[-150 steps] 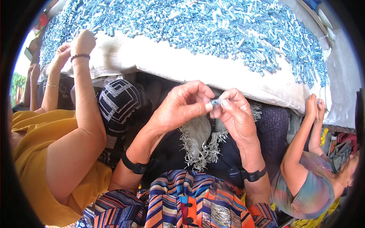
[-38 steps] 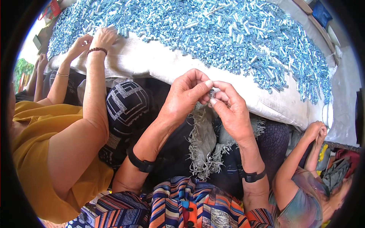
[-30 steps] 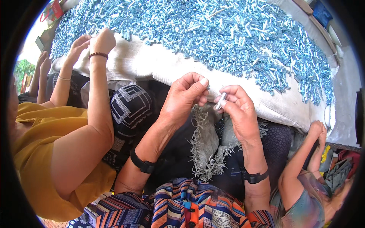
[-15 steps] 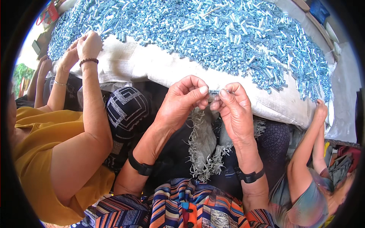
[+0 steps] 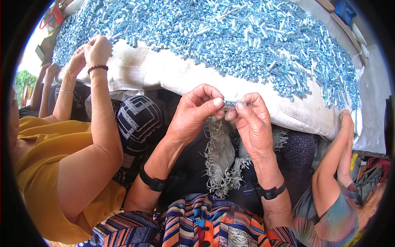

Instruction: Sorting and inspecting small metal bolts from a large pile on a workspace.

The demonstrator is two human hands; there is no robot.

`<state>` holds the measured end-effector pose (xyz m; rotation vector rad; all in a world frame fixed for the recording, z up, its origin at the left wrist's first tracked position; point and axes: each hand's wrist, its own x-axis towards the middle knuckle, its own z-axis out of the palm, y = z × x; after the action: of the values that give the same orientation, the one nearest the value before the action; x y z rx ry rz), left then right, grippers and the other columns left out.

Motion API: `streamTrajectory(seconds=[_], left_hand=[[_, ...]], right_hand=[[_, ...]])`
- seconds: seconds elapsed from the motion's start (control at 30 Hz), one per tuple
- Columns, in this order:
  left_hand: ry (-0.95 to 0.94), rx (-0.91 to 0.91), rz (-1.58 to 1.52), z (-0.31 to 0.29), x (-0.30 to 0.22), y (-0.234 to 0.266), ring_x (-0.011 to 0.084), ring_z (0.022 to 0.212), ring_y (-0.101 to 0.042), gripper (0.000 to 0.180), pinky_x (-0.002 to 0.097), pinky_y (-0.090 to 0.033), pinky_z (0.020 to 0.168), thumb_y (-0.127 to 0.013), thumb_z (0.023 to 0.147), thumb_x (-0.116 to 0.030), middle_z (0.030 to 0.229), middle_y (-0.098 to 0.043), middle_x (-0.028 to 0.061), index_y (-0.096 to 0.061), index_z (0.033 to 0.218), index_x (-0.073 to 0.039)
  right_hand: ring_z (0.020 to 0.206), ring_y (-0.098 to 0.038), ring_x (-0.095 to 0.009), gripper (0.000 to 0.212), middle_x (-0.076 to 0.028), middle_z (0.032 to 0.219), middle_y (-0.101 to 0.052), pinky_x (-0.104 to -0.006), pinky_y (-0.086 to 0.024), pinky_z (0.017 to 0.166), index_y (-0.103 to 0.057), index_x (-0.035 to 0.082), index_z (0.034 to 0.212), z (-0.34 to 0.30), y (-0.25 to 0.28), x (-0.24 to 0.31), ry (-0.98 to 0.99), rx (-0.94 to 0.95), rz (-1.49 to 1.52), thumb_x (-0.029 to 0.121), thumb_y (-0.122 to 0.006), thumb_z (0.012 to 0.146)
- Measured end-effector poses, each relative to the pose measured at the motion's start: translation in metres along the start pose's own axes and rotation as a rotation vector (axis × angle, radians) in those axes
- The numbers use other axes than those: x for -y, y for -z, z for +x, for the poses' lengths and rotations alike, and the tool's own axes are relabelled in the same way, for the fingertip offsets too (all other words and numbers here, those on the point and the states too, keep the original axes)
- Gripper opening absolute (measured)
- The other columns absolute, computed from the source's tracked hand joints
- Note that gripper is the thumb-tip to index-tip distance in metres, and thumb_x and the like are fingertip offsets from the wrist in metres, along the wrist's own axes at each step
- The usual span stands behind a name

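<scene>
Spreading from 10 o'clock round to nearly 3, a broad heap of shiny blue tubes is borne on white cloth, by which its near edge is bordered. Toward 9 o'clock, a mustard top is worn by a co-worker whose arms are raised toward the heap at 10. At 6 o'clock, a striped shirt in orange, navy and white is worn by the person at work. At 4 o'clock, a multicoloured top is worn by a second co-worker, whose arms are lifted toward the white cloth at 3. Nearer the centre, black patterned fabric is seen at 9 o'clock and a grey fringed cloth at 5, below the hands. The left hand is held close to the dial's centre, the right hand a little way out at 3 o'clock. Each wrist is circled by a black band, seen at 7 and between 4 and 5. Smallest of all, a slim metallic tube is pinched at 2 o'clock, near the centre, its ends gripped between thumb and fingers of either hand; whether two pieces are joined there cannot be told.
</scene>
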<state>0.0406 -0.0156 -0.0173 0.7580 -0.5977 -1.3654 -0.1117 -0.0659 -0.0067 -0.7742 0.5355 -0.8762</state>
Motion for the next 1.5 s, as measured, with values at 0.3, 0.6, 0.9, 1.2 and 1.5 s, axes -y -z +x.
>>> streamTrajectory(seconds=[0.3, 0.6, 0.9, 1.2, 1.5], left_hand=[[-0.053, 0.101, 0.228, -0.006, -0.009, -0.001, 0.0081, 0.071, -0.055, 0.008, 0.0226, -0.045, 0.064, -0.062, 0.087, -0.008, 0.079, -0.06, 0.0022, -0.057, 0.09, -0.001], [0.148, 0.381, -0.066, -0.023, -0.008, -0.017, 0.0133, 0.071, -0.063, 0.016, 0.0272, -0.053, 0.065, -0.064, 0.085, -0.009, 0.082, -0.061, 0.0068, -0.054, 0.092, 0.0], [0.114, 0.34, 0.039, -0.021, 0.001, -0.02, 0.0081, 0.069, -0.058, 0.015, 0.0223, -0.047, 0.062, -0.063, 0.087, -0.01, 0.077, -0.058, 0.0014, -0.055, 0.097, -0.001], [-0.237, -0.186, 0.944, 0.0, -0.014, 0.009, 0.0087, 0.069, -0.052, 0.017, 0.0252, -0.044, 0.062, -0.065, 0.084, -0.013, 0.077, -0.057, 0.0017, -0.059, 0.093, -0.001], [-0.508, -0.684, 1.692, 0.04, -0.042, 0.021, 0.0315, 0.091, -0.057, 0.023, 0.0418, -0.047, 0.076, -0.061, 0.078, -0.009, 0.098, -0.055, 0.013, -0.058, 0.101, -0.005]], right_hand=[[0.072, -0.06, -0.016, 0.007, -0.007, 0.083, -0.06, -0.0304, -0.05, 0.069, -0.047, 0.008, 0.093, -0.005, 0.006, -0.001, -0.124, 0.054, 0.116, 0.007, -0.054, 0.091], [0.062, -0.057, -0.017, 0.015, -0.009, 0.074, -0.058, -0.0332, -0.049, 0.061, -0.047, 0.008, 0.088, -0.028, 0.009, 0.008, -0.268, 0.24, 0.225, 0.012, -0.061, 0.086], [0.065, -0.058, -0.017, 0.013, -0.009, 0.081, -0.059, -0.0329, -0.051, 0.063, -0.049, 0.007, 0.091, -0.038, 0.002, 0.006, -0.184, 0.075, 0.183, 0.012, -0.06, 0.087], [0.059, -0.048, -0.005, 0.012, 0.0, 0.072, -0.054, -0.017, -0.039, 0.055, -0.055, 0.001, 0.096, -0.042, 0.033, 0.04, -0.14, -0.002, -0.606, 0.007, -0.06, 0.087], [0.057, -0.046, -0.004, 0.009, 0.001, 0.067, -0.053, -0.0187, -0.038, 0.052, -0.056, 0.001, 0.09, 0.028, -0.022, 0.07, 0.104, 0.121, -0.828, 0.009, -0.06, 0.087]])
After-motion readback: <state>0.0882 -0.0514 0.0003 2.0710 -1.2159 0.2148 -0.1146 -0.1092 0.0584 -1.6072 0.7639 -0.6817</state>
